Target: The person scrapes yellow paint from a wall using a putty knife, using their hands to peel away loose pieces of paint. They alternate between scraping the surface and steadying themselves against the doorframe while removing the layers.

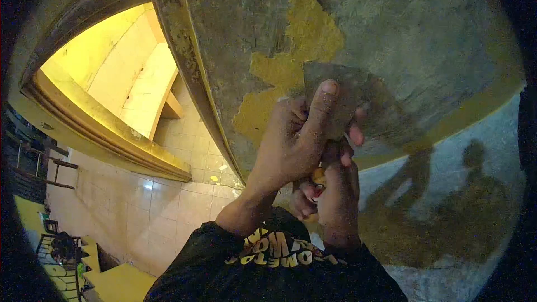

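In the head view, a wide, flat grey scraper blade (349, 78) lies against the wall beside a patch of yellow paint (316, 28). My left hand (296, 134) is closed on the scraper near its blade, with the thumb stretched along the face. Just below, my right hand (338, 190) wraps round the scraper's handle (319, 177), of which only a bit of orange and red shows between the fingers. Most of the handle is hidden by my hands.
Bare grey wall (414, 33) surrounds the paint patch. A doorway frame (193, 50) stands to the left, opening on a lit yellow room. Paint flakes (214, 178) lie on the tiled floor (173, 207). Lower left are a yellow table (123, 285) and a person (61, 248).
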{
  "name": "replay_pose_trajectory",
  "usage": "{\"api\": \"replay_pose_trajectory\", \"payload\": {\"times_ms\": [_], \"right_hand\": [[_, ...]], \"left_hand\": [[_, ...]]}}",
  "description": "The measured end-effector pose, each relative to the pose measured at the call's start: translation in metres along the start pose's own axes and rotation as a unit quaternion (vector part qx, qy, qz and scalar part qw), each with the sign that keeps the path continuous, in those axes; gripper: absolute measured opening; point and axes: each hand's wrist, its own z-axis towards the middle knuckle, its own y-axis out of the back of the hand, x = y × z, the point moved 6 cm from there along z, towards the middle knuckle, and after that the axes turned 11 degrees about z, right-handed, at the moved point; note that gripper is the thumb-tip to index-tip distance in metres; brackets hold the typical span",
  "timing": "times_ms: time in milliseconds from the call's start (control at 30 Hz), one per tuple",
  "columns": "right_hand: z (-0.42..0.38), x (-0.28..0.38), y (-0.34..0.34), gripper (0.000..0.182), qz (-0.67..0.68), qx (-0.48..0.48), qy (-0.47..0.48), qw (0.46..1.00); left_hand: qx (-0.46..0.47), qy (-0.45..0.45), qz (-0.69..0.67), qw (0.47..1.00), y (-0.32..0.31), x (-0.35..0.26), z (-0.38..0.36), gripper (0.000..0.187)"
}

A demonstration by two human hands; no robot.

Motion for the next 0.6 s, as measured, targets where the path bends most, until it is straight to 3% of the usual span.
{"api": "replay_pose_trajectory", "payload": {"times_ms": [67, 167, 267, 367, 433, 600], "right_hand": [[0.003, 0.0, -0.002, 0.027, -0.01, 0.018, -0.004, 1.0], [0.002, 0.004, -0.007, 0.025, -0.064, 0.011, -0.013, 0.998], [-0.004, 0.008, -0.01, 0.025, -0.054, -0.036, 0.013, 0.998], [-0.005, 0.024, -0.023, 0.027, -0.046, 0.001, 0.066, 0.997], [-0.007, 0.016, -0.014, 0.025, -0.029, -0.039, 0.02, 0.999], [-0.01, 0.006, 0.0, 0.021, -0.014, -0.044, 0.044, 0.998]], "left_hand": [[-0.008, -0.02, 0.025, 0.999, 0.0, -0.004, 0.001, 0.053], [-0.026, 0.019, -0.015, 0.999, 0.001, -0.003, 0.002, 0.054], [-0.005, 0.018, 0.014, 1.0, 0.0, -0.01, 0.004, 0.055], [0.0, -0.051, 0.003, 0.999, -0.008, -0.031, 0.006, 0.056], [-0.031, -0.02, 0.009, 0.999, -0.006, -0.015, 0.004, 0.052], [0.002, 0.033, -0.027, 0.999, -0.008, 0.002, -0.002, 0.053]]}}
